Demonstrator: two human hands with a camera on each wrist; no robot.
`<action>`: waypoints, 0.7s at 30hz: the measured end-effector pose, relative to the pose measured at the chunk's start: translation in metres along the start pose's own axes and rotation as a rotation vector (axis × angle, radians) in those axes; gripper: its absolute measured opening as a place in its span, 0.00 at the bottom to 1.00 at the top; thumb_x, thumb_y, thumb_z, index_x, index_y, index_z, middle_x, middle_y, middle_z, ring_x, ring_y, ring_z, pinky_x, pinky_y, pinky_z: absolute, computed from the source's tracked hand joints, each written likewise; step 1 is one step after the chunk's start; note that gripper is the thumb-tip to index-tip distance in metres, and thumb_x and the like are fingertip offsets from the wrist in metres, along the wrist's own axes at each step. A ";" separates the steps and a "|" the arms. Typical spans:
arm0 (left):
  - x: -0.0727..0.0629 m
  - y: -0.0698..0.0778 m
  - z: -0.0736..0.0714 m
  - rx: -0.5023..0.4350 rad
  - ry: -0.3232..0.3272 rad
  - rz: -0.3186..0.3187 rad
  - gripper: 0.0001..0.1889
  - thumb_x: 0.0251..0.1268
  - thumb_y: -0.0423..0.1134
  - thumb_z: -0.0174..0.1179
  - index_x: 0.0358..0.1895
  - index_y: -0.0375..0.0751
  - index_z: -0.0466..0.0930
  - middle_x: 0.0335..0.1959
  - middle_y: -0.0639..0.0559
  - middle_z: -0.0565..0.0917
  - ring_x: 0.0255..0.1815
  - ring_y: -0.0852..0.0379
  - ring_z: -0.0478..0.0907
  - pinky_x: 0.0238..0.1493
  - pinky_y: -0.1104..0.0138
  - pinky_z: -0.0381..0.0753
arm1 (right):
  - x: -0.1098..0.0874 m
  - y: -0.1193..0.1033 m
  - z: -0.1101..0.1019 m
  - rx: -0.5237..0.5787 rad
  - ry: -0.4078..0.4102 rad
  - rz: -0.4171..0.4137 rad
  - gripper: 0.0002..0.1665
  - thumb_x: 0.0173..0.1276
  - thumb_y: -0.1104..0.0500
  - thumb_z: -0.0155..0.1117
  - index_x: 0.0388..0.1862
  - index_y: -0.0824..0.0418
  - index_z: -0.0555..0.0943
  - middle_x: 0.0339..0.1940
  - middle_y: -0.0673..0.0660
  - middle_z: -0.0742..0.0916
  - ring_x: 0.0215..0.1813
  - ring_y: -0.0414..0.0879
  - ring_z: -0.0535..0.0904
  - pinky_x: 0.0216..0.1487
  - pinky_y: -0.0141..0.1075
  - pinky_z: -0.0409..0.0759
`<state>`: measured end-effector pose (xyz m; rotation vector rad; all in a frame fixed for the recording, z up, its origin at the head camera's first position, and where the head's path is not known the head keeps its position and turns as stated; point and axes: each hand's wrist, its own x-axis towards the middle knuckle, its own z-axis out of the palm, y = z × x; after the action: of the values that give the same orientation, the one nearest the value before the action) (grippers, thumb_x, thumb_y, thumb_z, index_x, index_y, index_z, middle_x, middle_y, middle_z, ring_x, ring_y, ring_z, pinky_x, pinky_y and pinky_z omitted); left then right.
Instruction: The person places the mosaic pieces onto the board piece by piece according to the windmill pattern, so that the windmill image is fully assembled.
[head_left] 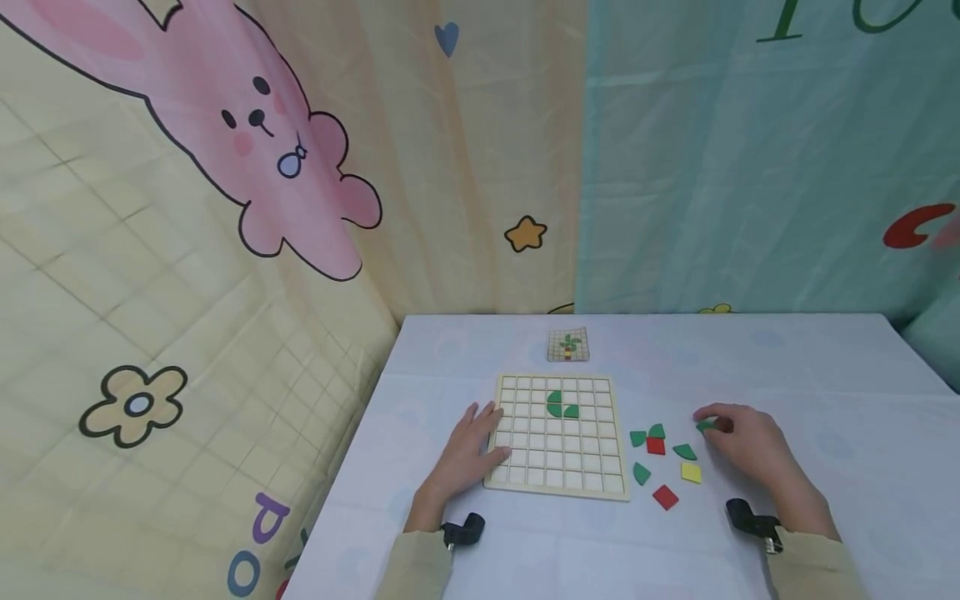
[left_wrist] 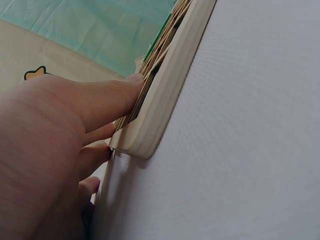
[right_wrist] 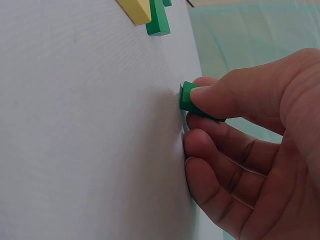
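Note:
My right hand (head_left: pixel 752 447) pinches a green quarter-circle tile (right_wrist: pixel 187 100) between thumb and fingers, low over the tablecloth. Its other fingertips are down at the cloth in the right wrist view. Over at the gridded wooden board (head_left: pixel 555 493), my left hand (head_left: pixel 465 450) rests spread on the left edge. The thumb (left_wrist: pixel 112 102) lies on top of the board's rim, and the other fingers are partly hidden behind it. Several green quarter-circle tiles (head_left: pixel 572 412) sit in cells in the board's upper middle.
Between board and right hand lie loose green quarter-circles (head_left: pixel 641 473), two red squares (head_left: pixel 665 497) and a yellow square (head_left: pixel 691 473). A small pattern card (head_left: pixel 557 347) lies beyond the board. Printed curtains (head_left: pixel 480 167) hang behind the white-covered table (head_left: pixel 847 367).

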<state>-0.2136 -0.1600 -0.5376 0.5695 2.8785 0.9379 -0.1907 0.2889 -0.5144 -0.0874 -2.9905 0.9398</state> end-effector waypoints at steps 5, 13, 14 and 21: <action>0.000 0.001 -0.001 0.001 0.000 -0.003 0.35 0.72 0.52 0.59 0.78 0.45 0.62 0.80 0.51 0.57 0.82 0.44 0.40 0.77 0.45 0.47 | 0.000 -0.002 -0.002 -0.006 0.010 -0.018 0.16 0.69 0.66 0.63 0.55 0.63 0.84 0.50 0.72 0.82 0.47 0.64 0.75 0.49 0.61 0.80; 0.000 0.001 -0.001 0.005 -0.008 -0.005 0.35 0.72 0.52 0.59 0.78 0.45 0.62 0.80 0.51 0.57 0.82 0.45 0.40 0.77 0.46 0.47 | 0.000 -0.004 -0.003 -0.004 0.036 -0.027 0.19 0.70 0.67 0.61 0.59 0.64 0.82 0.49 0.71 0.82 0.43 0.60 0.74 0.42 0.55 0.81; 0.000 0.001 -0.001 0.003 -0.009 -0.004 0.35 0.72 0.52 0.60 0.78 0.45 0.62 0.80 0.51 0.57 0.82 0.45 0.40 0.77 0.46 0.47 | 0.000 -0.004 -0.003 -0.003 0.043 -0.030 0.20 0.70 0.67 0.60 0.60 0.64 0.81 0.49 0.71 0.82 0.43 0.59 0.74 0.42 0.54 0.81; -0.001 0.001 -0.002 0.008 -0.012 -0.004 0.36 0.72 0.53 0.59 0.78 0.46 0.62 0.81 0.51 0.57 0.82 0.44 0.40 0.77 0.45 0.47 | 0.002 -0.011 -0.005 0.020 0.053 -0.038 0.18 0.72 0.67 0.58 0.58 0.63 0.82 0.48 0.69 0.81 0.44 0.61 0.74 0.42 0.54 0.81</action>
<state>-0.2127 -0.1610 -0.5357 0.5680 2.8729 0.9194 -0.1934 0.2828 -0.5042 -0.0539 -2.9234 0.9475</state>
